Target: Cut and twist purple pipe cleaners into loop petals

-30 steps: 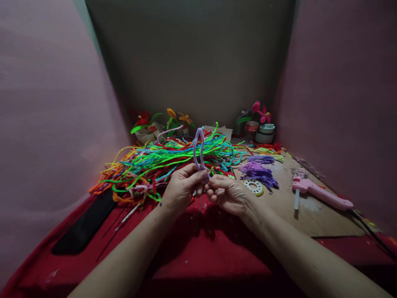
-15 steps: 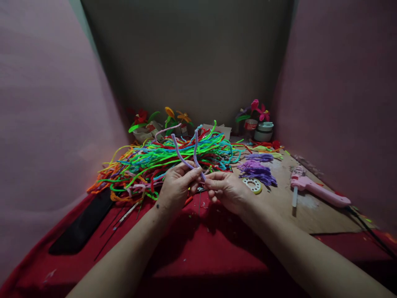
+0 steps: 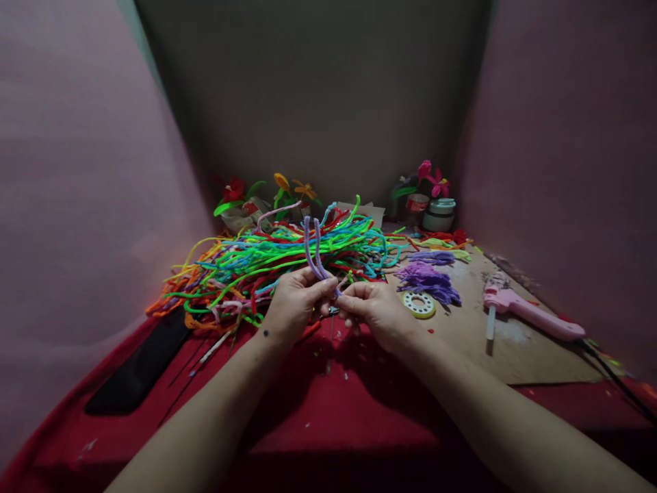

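A lilac pipe cleaner (image 3: 317, 258) stands up between my two hands, its two arms rising side by side above my fingers. My left hand (image 3: 298, 298) pinches it between thumb and fingers near the lower part of the arms. Close beside it, my right hand (image 3: 377, 311) grips the lower end, where the arms come together; my fingertips hide that end. Behind my hands spreads a large pile of pipe cleaners (image 3: 287, 250) in green, blue, red and orange. Partly below my left fingers lies a tool with a thin metal end (image 3: 332, 311), mostly covered.
On a cardboard sheet (image 3: 456, 356) at the right lie purple pipe cleaner pieces (image 3: 434, 284), a roll of tape (image 3: 418, 305) and a pink glue gun (image 3: 534, 315). Pipe cleaner flowers (image 3: 434, 181) and a lidded jar (image 3: 439, 214) stand behind. A black flat object (image 3: 138, 370) lies left on red cloth (image 3: 339, 418).
The two lilac arms have swung leftward and now stand closer together, nearly parallel. Both hands keep their pinch in almost the same place.
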`<state>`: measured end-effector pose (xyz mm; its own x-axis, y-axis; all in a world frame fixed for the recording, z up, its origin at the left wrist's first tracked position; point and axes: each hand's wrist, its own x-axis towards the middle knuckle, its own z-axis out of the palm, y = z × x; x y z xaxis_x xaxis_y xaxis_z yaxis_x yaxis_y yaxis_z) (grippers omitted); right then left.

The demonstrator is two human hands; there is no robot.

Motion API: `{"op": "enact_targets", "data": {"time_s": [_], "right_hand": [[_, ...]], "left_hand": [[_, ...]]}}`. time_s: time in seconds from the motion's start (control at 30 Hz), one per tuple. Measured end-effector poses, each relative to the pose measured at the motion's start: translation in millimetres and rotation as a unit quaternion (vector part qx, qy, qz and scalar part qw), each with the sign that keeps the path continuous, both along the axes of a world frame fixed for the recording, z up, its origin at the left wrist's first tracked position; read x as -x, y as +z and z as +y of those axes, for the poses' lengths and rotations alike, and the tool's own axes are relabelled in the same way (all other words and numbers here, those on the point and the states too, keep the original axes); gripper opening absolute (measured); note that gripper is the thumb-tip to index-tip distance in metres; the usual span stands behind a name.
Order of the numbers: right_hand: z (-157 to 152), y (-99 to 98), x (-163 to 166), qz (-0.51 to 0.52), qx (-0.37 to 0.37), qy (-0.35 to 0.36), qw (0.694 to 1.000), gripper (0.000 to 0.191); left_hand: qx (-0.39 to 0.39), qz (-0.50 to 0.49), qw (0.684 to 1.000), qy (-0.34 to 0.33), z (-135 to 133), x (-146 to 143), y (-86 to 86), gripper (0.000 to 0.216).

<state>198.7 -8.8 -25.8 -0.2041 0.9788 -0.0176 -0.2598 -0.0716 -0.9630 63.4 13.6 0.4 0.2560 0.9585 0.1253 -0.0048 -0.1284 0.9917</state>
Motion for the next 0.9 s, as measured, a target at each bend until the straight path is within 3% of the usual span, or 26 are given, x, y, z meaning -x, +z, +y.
{"op": "enact_targets", "data": {"time_s": [0.07, 0.17, 0.47, 0.7, 0.9], "right_hand": [[-4.0, 2.9, 4.1, -0.036, -0.011, -0.027, 0.999, 0.019], [-9.2, 5.9, 6.9, -0.055, 0.000, -0.013, 0.998, 0.018], [-10.1, -1.1, 4.9, -0.083, -0.034, 0.013, 0.996, 0.019], [-2.4, -7.9, 0.9, 0.085, 0.013, 0.081, 0.993, 0.023], [1.8, -10.0, -1.1, 0.133, 0.060, 0.065, 0.987, 0.015]], "left_hand": [[-0.017, -0.019, 0.999, 0.035, 1.8, -1.0, -1.8, 0.014], [-0.043, -0.048, 0.996, 0.057, 6.3, 0.2, -5.9, 0.015], [0.005, -0.081, 0.996, 0.039, 8.0, 5.8, -4.1, 0.021], [0.046, -0.060, 0.997, -0.007, 7.8, 8.1, -2.4, 0.021], [0.105, -0.085, 0.990, -0.030, -0.1, -3.7, -1.1, 0.025]]}}
